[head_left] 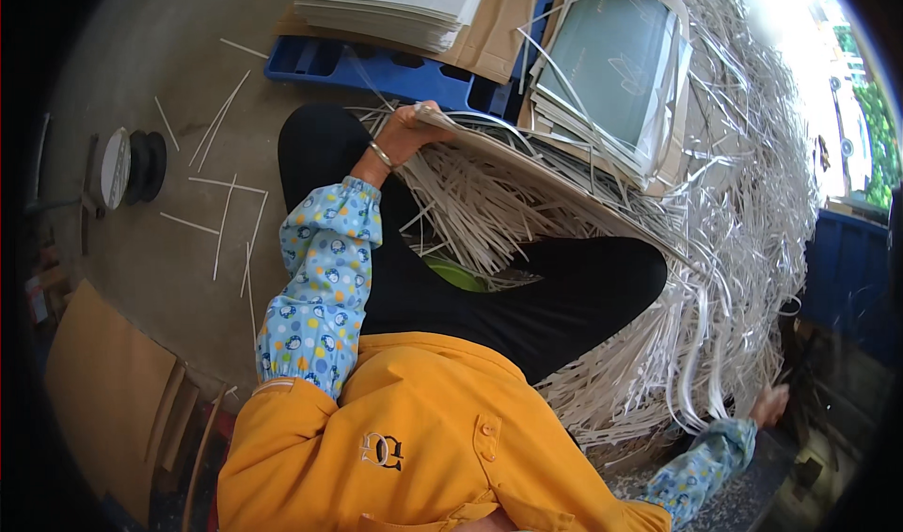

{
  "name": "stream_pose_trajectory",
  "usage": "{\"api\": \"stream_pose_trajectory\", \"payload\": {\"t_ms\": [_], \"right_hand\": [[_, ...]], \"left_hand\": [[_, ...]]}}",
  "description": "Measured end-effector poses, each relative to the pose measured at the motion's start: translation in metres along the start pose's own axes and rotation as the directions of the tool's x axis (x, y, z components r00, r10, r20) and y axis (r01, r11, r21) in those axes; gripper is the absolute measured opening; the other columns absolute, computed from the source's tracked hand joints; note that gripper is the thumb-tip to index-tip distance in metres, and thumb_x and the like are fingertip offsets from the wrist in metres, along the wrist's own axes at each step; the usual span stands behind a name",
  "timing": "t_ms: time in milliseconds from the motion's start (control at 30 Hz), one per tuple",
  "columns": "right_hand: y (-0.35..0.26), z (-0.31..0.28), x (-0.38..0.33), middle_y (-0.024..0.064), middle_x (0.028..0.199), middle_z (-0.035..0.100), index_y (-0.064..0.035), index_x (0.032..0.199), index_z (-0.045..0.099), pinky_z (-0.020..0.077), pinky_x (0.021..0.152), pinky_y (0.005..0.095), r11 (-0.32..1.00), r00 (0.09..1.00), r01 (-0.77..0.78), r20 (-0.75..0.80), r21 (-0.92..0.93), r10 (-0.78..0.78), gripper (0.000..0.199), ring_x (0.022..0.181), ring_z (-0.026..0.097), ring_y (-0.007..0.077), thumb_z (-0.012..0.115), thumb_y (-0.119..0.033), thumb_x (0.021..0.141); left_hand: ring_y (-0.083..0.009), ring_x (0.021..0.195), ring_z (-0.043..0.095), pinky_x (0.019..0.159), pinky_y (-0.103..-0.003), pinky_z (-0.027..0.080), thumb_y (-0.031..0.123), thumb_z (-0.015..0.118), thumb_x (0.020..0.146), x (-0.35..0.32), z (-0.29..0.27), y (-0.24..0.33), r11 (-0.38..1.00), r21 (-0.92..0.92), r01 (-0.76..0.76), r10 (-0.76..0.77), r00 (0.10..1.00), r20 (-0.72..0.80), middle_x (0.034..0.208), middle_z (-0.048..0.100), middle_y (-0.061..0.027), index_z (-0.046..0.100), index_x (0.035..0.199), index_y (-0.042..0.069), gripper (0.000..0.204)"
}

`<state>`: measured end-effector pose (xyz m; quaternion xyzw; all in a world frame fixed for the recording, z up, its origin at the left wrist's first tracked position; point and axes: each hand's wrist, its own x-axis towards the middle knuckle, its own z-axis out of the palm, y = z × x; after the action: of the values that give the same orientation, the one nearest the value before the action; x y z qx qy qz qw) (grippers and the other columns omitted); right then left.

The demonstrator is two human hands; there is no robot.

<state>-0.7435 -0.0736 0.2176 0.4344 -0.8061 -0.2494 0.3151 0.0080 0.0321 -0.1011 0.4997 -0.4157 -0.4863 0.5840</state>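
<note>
My left hand is closed on the upper left corner of a thin flat board, with the fingers at its edge. The board tilts almost edge-on to me and runs down to the right above my knee. Loose pale strips lie in a heap beneath it, between my legs. My right hand is stretched far out to the right, beside a large pile of whitish strips. It is small and blurred there, so whether its fingers hold anything does not show.
Ahead, a blue pallet bears a stack of white sheets on cardboard. Beside it lies a stack topped by a grey-green sheet. Scattered strips are on the floor at left, near brown panels. A green thing shows between my legs.
</note>
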Motion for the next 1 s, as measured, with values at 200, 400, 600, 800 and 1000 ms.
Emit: {"api": "stream_pose_trajectory", "payload": {"t_ms": [200, 400, 600, 800, 1000], "right_hand": [[-0.232, -0.116, -0.114, 0.0116, 0.096, 0.059, -0.0023, 0.094, 0.059, 0.0427, 0.08, 0.0339, -0.023, 0.578, 0.759, -0.69, 0.65, -0.435, 0.026, 0.091, 0.055, 0.0247, 0.068, -0.005, 0.069], [-0.336, -0.194, -0.227, 0.0093, 0.092, 0.057, -0.0052, 0.094, 0.057, 0.0394, 0.077, 0.0351, -0.282, 0.276, 0.822, -0.78, 0.494, -0.562, 0.027, 0.089, 0.052, 0.0267, 0.066, -0.015, 0.07], [-0.364, -0.164, -0.23, 0.0058, 0.081, 0.054, -0.0075, 0.088, 0.053, 0.0394, 0.069, 0.0371, -0.125, 0.302, 0.869, -0.712, 0.479, -0.634, 0.023, 0.081, 0.052, 0.0252, 0.063, -0.019, 0.072], [-0.371, -0.163, -0.231, 0.0034, 0.074, 0.053, -0.0095, 0.077, 0.053, 0.0413, 0.062, 0.0348, -0.088, 0.356, 0.852, -0.695, 0.515, -0.625, 0.017, 0.073, 0.054, 0.0236, 0.062, -0.024, 0.074], [-0.37, -0.165, -0.233, 0.0033, 0.072, 0.053, -0.0099, 0.075, 0.053, 0.0413, 0.061, 0.0353, -0.058, 0.379, 0.847, -0.676, 0.529, -0.632, 0.018, 0.071, 0.054, 0.0238, 0.061, -0.027, 0.076]], "left_hand": [[-0.009, 0.077, 0.055, 0.071, -0.023, 0.045, 0.006, 0.067, 0.072, 0.006, 0.011, 0.018, 0.995, 0.066, -0.069, 0.072, 0.996, -0.043, 0.078, 0.06, 0.0011, 0.065, 0.081, 0.006, 0.009], [-0.0096, 0.076, 0.056, 0.069, -0.024, 0.046, 0.006, 0.068, 0.071, 0.006, 0.009, 0.017, 0.984, 0.143, -0.109, 0.117, 0.992, -0.048, 0.078, 0.061, -0.0001, 0.064, 0.081, 0.006, 0.01], [-0.0123, 0.08, 0.055, 0.073, -0.025, 0.044, 0.009, 0.072, 0.067, 0.005, 0.014, 0.019, 0.946, 0.28, -0.163, 0.216, 0.962, -0.169, 0.084, 0.056, -0.0009, 0.056, 0.088, 0.006, 0.026], [-0.0149, 0.085, 0.051, 0.081, -0.028, 0.04, 0.025, 0.072, 0.07, 0.001, 0.038, 0.054, 0.824, 0.442, -0.354, 0.511, 0.801, -0.311, 0.092, 0.053, -0.0054, 0.049, 0.098, 0.005, 0.041], [-0.0152, 0.074, 0.057, 0.073, -0.028, 0.044, 0.031, 0.047, 0.088, 0.009, 0.02, 0.056, 0.987, 0.014, -0.162, 0.149, 0.869, -0.472, 0.075, 0.059, -0.0083, 0.054, 0.08, 0.003, 0.03]]}}
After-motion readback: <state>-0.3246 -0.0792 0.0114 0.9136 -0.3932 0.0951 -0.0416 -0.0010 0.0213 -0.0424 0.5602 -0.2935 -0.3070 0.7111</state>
